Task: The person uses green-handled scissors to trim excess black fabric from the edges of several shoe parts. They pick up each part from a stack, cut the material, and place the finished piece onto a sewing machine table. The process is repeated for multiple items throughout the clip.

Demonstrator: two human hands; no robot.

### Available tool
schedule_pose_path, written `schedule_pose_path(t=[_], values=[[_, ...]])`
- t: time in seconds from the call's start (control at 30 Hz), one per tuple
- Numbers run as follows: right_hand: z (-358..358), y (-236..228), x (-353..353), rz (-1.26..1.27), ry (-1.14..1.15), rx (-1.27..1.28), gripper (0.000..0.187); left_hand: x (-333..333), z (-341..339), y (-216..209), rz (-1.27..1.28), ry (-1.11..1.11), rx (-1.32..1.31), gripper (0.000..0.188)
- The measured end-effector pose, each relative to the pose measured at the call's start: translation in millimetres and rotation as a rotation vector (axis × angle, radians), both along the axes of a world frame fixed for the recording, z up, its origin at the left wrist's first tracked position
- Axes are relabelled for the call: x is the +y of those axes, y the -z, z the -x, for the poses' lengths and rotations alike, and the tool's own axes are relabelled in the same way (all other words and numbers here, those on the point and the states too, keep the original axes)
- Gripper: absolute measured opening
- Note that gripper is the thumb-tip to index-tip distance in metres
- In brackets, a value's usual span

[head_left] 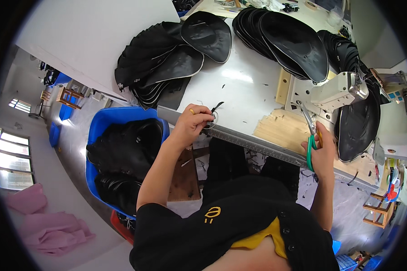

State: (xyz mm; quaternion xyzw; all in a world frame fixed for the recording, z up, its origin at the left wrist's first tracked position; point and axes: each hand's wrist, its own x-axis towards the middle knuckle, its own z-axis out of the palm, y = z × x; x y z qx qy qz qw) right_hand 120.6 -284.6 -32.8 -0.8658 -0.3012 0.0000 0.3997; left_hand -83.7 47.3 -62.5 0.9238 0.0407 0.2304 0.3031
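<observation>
My left hand (192, 125) rests at the near edge of the white worktable (239, 86), fingers pinched on a small black scrap with a thin strip (215, 108) sticking up from it. My right hand (322, 151) grips green-handled scissors (310, 135), blades pointing up toward the white sewing machine (339, 90). Stacks of black curved fabric pieces (167, 63) lie on the table beyond my left hand, and more black pieces (289, 38) are piled at the far side.
A blue plastic tub (99, 124) full of black pieces stands on the floor to my left. A wooden board (282, 128) lies beside the machine. Another black piece (359, 124) hangs under the machine head. Pink cloth (49, 221) lies on the floor.
</observation>
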Motion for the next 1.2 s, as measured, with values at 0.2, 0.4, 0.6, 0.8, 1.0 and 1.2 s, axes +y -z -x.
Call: schedule_pose_path(t=[0.2, 0.4, 0.6, 0.8, 1.0, 1.2], values=[[-10, -8, 36, 0.183, -0.103, 0.002, 0.058, -1, -7, 5, -0.057, -0.008, -0.128, 0.025], [-1, -23, 46, 0.253, -0.172, -0.27, 0.054, -20, -4, 18, 0.12, -0.129, -0.291, 0.027], [9, -19, 63, 0.07, -0.306, -0.365, 0.047, -64, 31, 36, 0.865, -0.099, -0.287, 0.007], [68, -8, 135, -0.2, -0.655, 0.585, 0.049, -75, 11, -5, 1.908, -0.044, -0.736, 0.013], [104, 1, 156, -0.485, -0.623, 0.945, 0.041, -87, -6, -13, 1.748, -0.082, -0.647, 0.015], [89, 2, 137, -0.676, -0.388, 1.442, 0.023, -107, -23, -7, 0.659, -0.166, -0.599, 0.012]])
